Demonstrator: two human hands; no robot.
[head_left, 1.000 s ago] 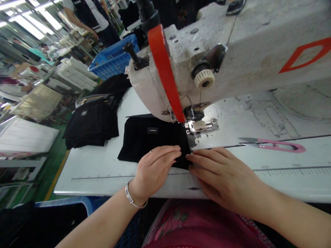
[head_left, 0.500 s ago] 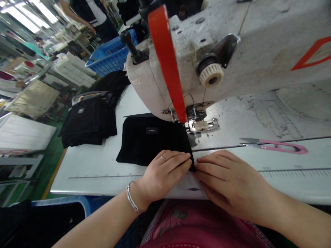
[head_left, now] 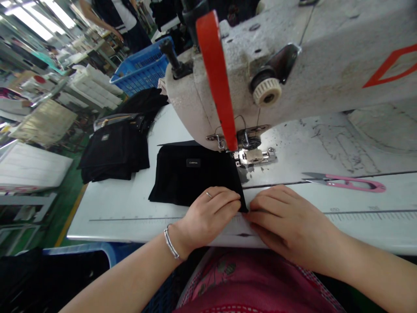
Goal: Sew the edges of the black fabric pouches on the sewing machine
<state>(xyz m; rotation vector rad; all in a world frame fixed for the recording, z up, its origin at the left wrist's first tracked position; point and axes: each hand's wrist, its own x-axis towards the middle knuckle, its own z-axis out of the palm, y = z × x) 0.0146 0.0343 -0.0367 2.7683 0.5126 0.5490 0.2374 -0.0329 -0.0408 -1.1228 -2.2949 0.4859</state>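
Under my left fingers (head_left: 224, 201), mid-frame, the cloth (head_left: 195, 184) looks matt and smooth. My bangle (head_left: 171, 244), lower centre, is glossy metal. Upper right, the machine (head_left: 325, 65) looks rough and speckled. My table (head_left: 114, 202) has a smooth sheen; the upper-left basket (head_left: 141, 76) is plastic.

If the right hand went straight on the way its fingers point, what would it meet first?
Probably the near right corner of the black cloth, immediately ahead of the right hand; whether they touch is hard to tell. Just past that corner lies the left hand.
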